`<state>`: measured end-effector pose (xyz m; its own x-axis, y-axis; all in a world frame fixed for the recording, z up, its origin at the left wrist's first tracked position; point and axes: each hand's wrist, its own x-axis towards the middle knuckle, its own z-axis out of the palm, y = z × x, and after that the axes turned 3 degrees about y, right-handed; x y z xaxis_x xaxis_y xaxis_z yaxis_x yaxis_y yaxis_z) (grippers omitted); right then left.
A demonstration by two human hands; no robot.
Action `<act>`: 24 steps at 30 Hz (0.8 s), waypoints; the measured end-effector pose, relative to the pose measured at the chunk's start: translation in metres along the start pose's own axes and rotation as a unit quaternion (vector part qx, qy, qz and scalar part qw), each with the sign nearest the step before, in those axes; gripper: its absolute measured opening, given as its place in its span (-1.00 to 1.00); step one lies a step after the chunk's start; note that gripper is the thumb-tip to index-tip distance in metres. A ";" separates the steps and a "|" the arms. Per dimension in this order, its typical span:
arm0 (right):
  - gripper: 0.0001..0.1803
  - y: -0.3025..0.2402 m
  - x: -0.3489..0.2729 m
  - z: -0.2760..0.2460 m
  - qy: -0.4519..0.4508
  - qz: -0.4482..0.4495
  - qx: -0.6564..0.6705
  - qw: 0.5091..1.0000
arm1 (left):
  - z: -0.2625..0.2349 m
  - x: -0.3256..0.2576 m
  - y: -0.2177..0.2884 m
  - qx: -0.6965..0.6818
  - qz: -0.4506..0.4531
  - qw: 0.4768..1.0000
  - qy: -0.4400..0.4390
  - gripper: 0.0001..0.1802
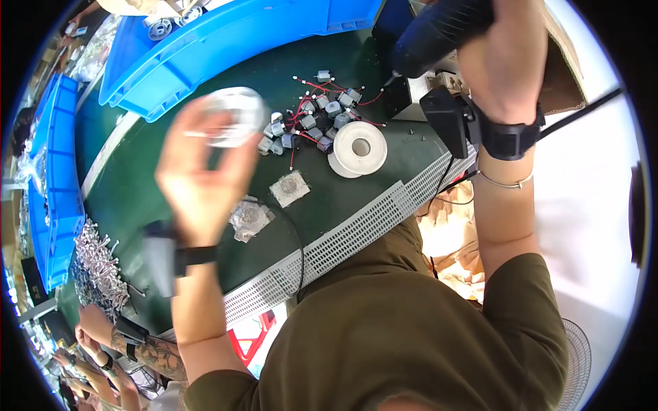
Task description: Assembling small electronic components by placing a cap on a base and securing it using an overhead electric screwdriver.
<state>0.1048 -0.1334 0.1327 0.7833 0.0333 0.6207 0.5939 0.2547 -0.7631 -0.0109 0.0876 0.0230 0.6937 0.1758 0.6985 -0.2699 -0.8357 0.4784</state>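
Note:
My left hand [199,175] is raised over the green table, its fingers closed round the edge of a white, round plastic part [241,115]; motion blurs both. At the upper right, my right hand [504,65] grips a black power screwdriver [439,40], its tip pointing down and left. Between the hands lies a heap of small motors [312,122] with red and dark wires. A white spool-shaped part [359,148] rests against the near right side of this heap. Closer to me are a small whitish block [290,188] and a crumpled clear packet [250,219].
A large blue bin [226,51] with white round parts stands along the far side. Another blue bin [58,185] is at the left, near a pile of screws [103,267]. A perforated metal strip [349,250] borders the table. Other people's hands [96,325] work at lower left.

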 end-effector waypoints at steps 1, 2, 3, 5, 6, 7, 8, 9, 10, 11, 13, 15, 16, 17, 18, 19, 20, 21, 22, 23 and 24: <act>-0.53 0.016 0.002 -0.007 -0.009 0.006 -0.040 0.999 | -0.022 0.002 -0.033 0.019 -0.088 0.996 -0.002 -0.61; -0.53 0.028 -0.004 -0.010 -0.008 0.004 -0.042 0.999 | -0.039 0.001 -0.065 0.119 -0.139 0.983 -0.008 -0.62; -0.65 0.034 -0.011 -0.010 0.009 -0.155 -0.154 0.976 | -0.063 -0.004 -0.100 0.189 -0.144 0.971 -0.004 -0.59; -0.75 0.044 -0.030 0.003 -0.044 -0.281 -0.200 0.938 | -0.101 -0.018 -0.149 0.216 -0.187 0.958 -0.027 -0.52; -0.74 0.042 -0.038 0.011 -0.183 -0.207 -0.263 0.924 | -0.113 -0.020 -0.155 0.272 -0.213 0.935 -0.079 -0.46; -0.76 0.053 -0.038 0.016 -0.328 -0.163 -0.285 0.886 | -0.118 -0.017 -0.154 0.275 -0.207 0.935 -0.079 -0.46; -0.84 0.059 -0.045 0.024 -0.418 -0.057 -0.319 0.849 | -0.124 -0.014 -0.151 0.317 -0.189 0.928 -0.043 -0.42; -0.78 0.064 -0.041 0.035 -0.546 -0.009 -0.363 0.755 | -0.133 -0.006 -0.151 0.361 -0.168 0.917 -0.001 -0.39; -0.78 0.078 -0.044 0.040 -0.564 -0.067 -0.355 0.743 | -0.127 0.009 -0.142 0.361 -0.109 0.922 0.084 -0.31; -0.77 0.087 -0.046 0.046 -0.574 -0.057 -0.361 0.732 | -0.119 0.021 -0.128 0.320 -0.127 0.927 0.145 -0.36; -0.74 0.095 -0.053 0.067 -0.589 -0.070 -0.377 0.711 | -0.096 0.050 -0.093 0.045 -0.143 0.974 0.171 -0.53; -0.80 0.101 -0.065 0.068 -0.603 -0.125 -0.420 0.666 | -0.066 0.096 -0.068 0.077 -0.094 0.989 0.084 -0.69; -0.84 0.101 -0.066 0.066 -0.608 -0.115 -0.413 0.668 | -0.050 0.119 -0.075 0.048 -0.074 0.995 0.051 -0.71; -0.88 0.100 -0.066 0.065 -0.615 -0.105 -0.403 0.670 | -0.035 0.143 -0.084 0.021 -0.056 0.998 0.017 -0.73; -0.90 0.101 -0.064 0.063 -0.630 -0.086 -0.397 0.663 | -0.023 0.165 -0.090 0.059 -0.036 0.997 -0.043 -0.71; -0.90 0.103 -0.062 0.063 -0.645 -0.068 -0.388 0.655 | -0.014 0.188 -0.097 0.099 -0.017 0.990 -0.103 -0.69; -0.85 0.112 -0.060 0.060 -0.657 -0.046 -0.368 0.657 | 0.001 0.207 -0.122 0.081 0.022 0.984 -0.159 -0.67; -0.82 0.101 -0.043 0.067 -0.698 0.021 -0.365 0.616 | 0.012 0.223 -0.146 0.064 0.058 0.973 -0.216 -0.65; -0.83 0.105 -0.039 0.058 -0.678 0.028 -0.350 0.645 | 0.030 0.244 -0.147 0.132 0.092 0.960 -0.228 -0.63; -0.84 0.109 -0.036 0.048 -0.657 0.036 -0.336 0.674 | 0.048 0.265 -0.146 0.199 0.126 0.942 -0.238 -0.62; -0.84 0.105 -0.029 0.050 -0.657 0.027 -0.336 0.675 | 0.057 0.284 -0.172 0.297 0.171 0.913 -0.221 -0.62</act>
<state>0.1354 -0.0589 0.0432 0.2312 0.9650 -0.1237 0.8655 -0.2621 -0.4269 0.2706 0.2521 0.1086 0.8743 -0.2654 0.4065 -0.2027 -0.9604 -0.1912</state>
